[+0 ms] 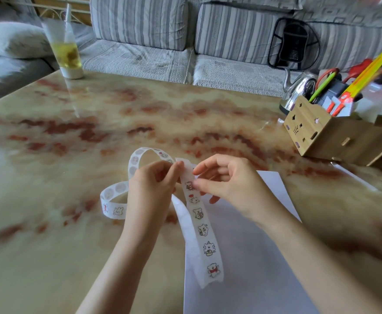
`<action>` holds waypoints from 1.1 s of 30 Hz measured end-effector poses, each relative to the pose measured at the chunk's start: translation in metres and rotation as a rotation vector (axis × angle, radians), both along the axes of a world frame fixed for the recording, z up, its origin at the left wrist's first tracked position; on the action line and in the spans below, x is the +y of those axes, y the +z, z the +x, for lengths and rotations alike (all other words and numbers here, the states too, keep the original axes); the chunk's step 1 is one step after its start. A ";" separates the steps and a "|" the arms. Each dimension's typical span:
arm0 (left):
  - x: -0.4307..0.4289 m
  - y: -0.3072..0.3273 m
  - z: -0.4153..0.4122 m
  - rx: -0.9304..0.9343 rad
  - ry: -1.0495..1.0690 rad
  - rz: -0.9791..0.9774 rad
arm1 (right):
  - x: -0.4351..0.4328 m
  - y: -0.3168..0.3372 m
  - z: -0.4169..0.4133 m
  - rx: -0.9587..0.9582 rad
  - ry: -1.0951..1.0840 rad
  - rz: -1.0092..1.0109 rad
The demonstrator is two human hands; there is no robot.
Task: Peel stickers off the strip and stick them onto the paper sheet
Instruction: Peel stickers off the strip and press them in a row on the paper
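Note:
A long white sticker strip (202, 232) with small cartoon bear stickers curls over the marble table, looping to the left and hanging down toward me. My left hand (153, 189) pinches the strip near its top bend. My right hand (228, 184) has thumb and forefinger pinched at the edge of the top bear sticker (189, 186) on the strip. A white paper sheet (253, 257) lies flat under and to the right of the strip. No sticker shows on the visible part of the sheet.
A wooden organiser box (335, 137) with pens, scissors and a yellow ruler stands at the right, with a metal kettle (298, 89) behind it. A tall plastic cup (66, 51) of yellow drink stands at the far left corner. A striped sofa lies beyond the table.

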State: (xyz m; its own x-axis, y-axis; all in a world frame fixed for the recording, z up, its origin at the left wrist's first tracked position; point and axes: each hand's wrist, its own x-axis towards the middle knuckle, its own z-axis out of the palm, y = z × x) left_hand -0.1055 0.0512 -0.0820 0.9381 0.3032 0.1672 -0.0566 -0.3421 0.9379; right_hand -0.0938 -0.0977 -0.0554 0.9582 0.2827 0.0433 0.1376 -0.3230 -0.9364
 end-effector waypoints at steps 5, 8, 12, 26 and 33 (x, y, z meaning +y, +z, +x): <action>-0.001 0.004 -0.001 0.027 -0.046 -0.116 | -0.002 -0.004 -0.002 -0.037 -0.055 0.029; 0.000 0.006 -0.001 0.107 -0.121 -0.238 | -0.004 -0.006 -0.003 -0.070 -0.072 0.041; -0.003 0.008 -0.003 0.161 -0.172 -0.286 | -0.005 -0.008 -0.003 -0.143 -0.105 0.008; -0.003 0.009 -0.007 0.100 -0.185 -0.077 | -0.009 -0.012 0.001 -0.119 -0.049 -0.104; -0.004 0.005 -0.006 0.121 -0.162 -0.012 | -0.012 -0.013 0.000 -0.080 -0.036 -0.144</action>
